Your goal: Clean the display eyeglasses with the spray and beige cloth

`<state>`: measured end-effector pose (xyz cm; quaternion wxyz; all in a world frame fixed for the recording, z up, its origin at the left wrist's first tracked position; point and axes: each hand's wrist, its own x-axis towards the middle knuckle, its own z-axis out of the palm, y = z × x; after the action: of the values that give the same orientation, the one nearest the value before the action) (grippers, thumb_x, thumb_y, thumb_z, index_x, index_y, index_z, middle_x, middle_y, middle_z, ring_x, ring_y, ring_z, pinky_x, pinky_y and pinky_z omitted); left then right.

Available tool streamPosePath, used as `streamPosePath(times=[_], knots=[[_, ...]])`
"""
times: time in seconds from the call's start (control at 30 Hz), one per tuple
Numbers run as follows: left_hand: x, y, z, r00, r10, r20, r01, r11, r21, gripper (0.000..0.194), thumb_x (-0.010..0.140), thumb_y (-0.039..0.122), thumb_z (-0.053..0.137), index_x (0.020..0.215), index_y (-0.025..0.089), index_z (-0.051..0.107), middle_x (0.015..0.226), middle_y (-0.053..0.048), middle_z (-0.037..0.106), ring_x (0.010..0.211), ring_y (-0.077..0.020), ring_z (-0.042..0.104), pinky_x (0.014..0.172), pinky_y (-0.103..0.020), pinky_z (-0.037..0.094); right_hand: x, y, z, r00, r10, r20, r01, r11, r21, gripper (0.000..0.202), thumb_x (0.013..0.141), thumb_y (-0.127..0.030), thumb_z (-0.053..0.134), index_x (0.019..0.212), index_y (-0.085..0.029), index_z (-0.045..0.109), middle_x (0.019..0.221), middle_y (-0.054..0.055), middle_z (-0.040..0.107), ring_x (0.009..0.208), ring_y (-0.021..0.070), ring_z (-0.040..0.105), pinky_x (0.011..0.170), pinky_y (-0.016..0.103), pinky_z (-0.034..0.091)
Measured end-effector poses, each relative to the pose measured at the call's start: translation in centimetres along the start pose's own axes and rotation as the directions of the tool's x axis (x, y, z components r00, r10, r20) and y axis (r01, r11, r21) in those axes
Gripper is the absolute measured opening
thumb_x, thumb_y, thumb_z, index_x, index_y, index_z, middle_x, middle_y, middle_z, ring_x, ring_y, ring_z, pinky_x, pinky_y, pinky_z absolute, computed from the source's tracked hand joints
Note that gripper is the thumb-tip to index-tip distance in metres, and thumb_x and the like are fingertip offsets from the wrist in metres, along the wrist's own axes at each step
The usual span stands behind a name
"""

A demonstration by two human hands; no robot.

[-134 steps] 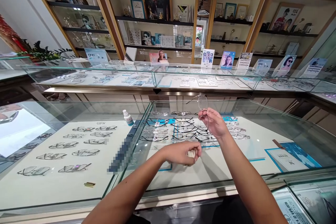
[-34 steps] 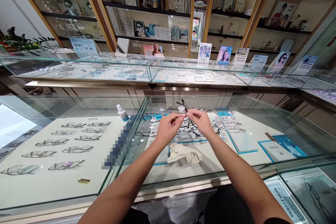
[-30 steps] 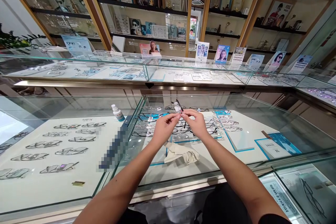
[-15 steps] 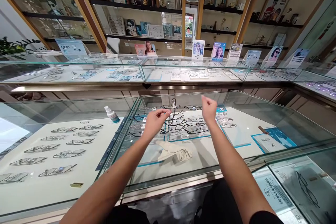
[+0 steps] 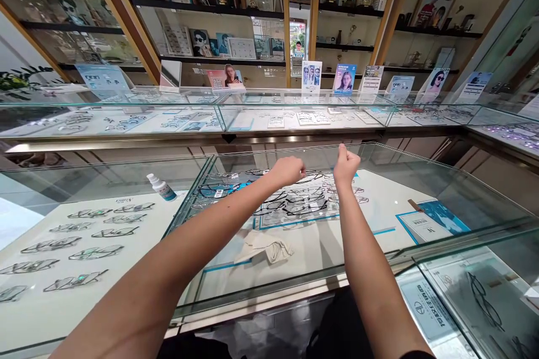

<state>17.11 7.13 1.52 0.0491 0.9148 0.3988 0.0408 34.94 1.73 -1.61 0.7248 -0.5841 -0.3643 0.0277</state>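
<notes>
Reaching over the glass-topped bench (image 5: 309, 269): two bare hands. Left hand (image 5: 289, 171): fingers curled inward, back of the hand toward the viewer, close above the central eyeglasses (image 5: 306, 201); whether it grips a pair cannot be told. Right hand (image 5: 346, 165): folded into a fist, thumb pointing up, beside the left and apart from it; any contents hidden. Central eyeglasses: thin dark frames, clear lenses, some with small white tags, set in close rows under and before the left hand. Cloth (image 5: 269, 247): cream, soft, crumpled, nearer the viewer. Bottle (image 5: 162, 187): white plastic, blue-green label, left of the rows. Left-hand eyeglasses (image 5: 96, 252): thin-rimmed, two spaced columns over a pale ground. Card (image 5: 423, 226): white, blue-edged, at right.
</notes>
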Motion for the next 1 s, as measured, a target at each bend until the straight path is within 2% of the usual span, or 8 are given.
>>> streamPosePath(times=[0.23, 0.57, 0.7, 0.87, 1.0], knots=[[2.8, 0.2, 2.1, 0.997, -0.003, 0.078, -0.003, 0.997, 0.075, 0.015, 0.086, 0.028, 0.069, 0.089, 0.022, 0.082, 0.095, -0.013, 0.080, 0.091, -0.0274, 0.072, 0.079, -0.032, 0.050, -0.1, -0.2, 0.1, 0.999, 0.009, 0.042, -0.010, 1.000, 0.024, 0.060, 0.099, -0.057, 0.050, 0.060, -0.026, 0.015, 0.060, -0.004, 0.014, 0.058, 0.0123, 0.015, 0.053, 0.033, 0.014], [3.8, -0.9, 3.8, 0.990, -0.007, 0.137, -0.012, 0.990, 0.139, 0.017, 0.082, 0.031, 0.071, 0.091, 0.022, 0.082, 0.098, -0.015, 0.079, 0.095, -0.0293, 0.072, 0.084, -0.034, 0.052, -0.2, -1.2, 0.0, 0.996, 0.045, 0.073, -0.048, 0.998, 0.046, 0.059, 0.099, -0.056, 0.050, 0.061, -0.027, 0.015, 0.060, -0.004, 0.014, 0.057, 0.0122, 0.016, 0.053, 0.033, 0.015], [4.1, -1.8, 3.9, 0.992, -0.023, 0.128, 0.006, 0.992, 0.129, 0.016, 0.080, 0.033, 0.073, 0.090, 0.024, 0.082, 0.095, -0.012, 0.078, 0.093, -0.0279, 0.071, 0.083, -0.033, 0.052, -0.3, -1.4, 0.1, 0.995, 0.056, 0.086, -0.059, 0.997, 0.039, 0.059, 0.099, -0.056, 0.049, 0.061, -0.026, 0.015, 0.060, -0.004, 0.014, 0.058, 0.0124, 0.016, 0.053, 0.033, 0.015], [4.7, -2.9, 3.9, 0.999, -0.010, 0.049, 0.004, 0.993, 0.114, 0.022, 0.087, 0.028, 0.064, 0.100, 0.021, 0.081, 0.115, -0.016, 0.073, 0.108, -0.0307, 0.068, 0.088, -0.035, 0.051, -0.6, -1.8, 0.0, 0.993, 0.052, 0.109, -0.060, 0.996, 0.067, 0.058, 0.098, -0.052, 0.050, 0.059, -0.026, 0.017, 0.060, -0.004, 0.015, 0.058, 0.0123, 0.016, 0.054, 0.033, 0.015], [5.4, -3.5, 4.4, 1.000, -0.017, 0.022, 0.015, 0.996, 0.091, 0.022, 0.086, 0.027, 0.068, 0.102, 0.019, 0.081, 0.118, -0.016, 0.069, 0.115, -0.0321, 0.065, 0.091, -0.035, 0.051, -0.9, -2.1, 0.0, 0.990, 0.057, 0.126, -0.065, 0.996, 0.061, 0.057, 0.098, -0.051, 0.051, 0.060, -0.026, 0.016, 0.061, -0.004, 0.015, 0.058, 0.0122, 0.017, 0.054, 0.033, 0.016]])
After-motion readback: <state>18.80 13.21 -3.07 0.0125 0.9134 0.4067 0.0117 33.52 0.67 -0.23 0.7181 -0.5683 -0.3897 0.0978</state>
